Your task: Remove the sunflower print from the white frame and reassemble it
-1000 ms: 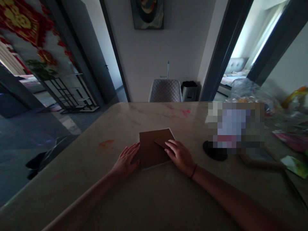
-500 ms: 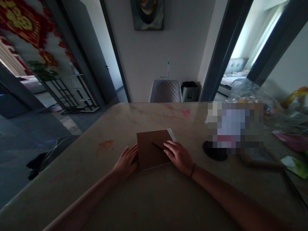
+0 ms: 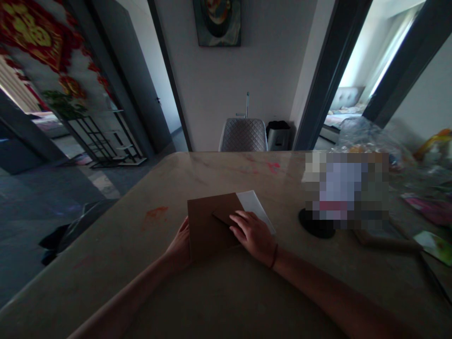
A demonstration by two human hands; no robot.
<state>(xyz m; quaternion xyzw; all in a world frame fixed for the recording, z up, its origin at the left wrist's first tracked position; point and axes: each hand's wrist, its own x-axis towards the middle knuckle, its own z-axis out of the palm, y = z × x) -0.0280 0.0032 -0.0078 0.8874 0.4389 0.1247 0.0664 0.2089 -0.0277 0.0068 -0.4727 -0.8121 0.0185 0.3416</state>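
Observation:
A brown envelope lies on the marble table in front of me. A white sheet sticks out from its right side. My right hand lies flat on the envelope's flap, fingers stretched out. My left hand rests at the envelope's left edge, its fingers partly hidden under or behind the envelope.
A black round base stands to the right, under a blurred-out patch. Plastic bags and colourful packets crowd the right side of the table. A quilted chair stands at the far edge. Doorways open to the left and right.
The brown envelope has slid left and more of the white sheet now shows on its right. Both hands have moved left with it.

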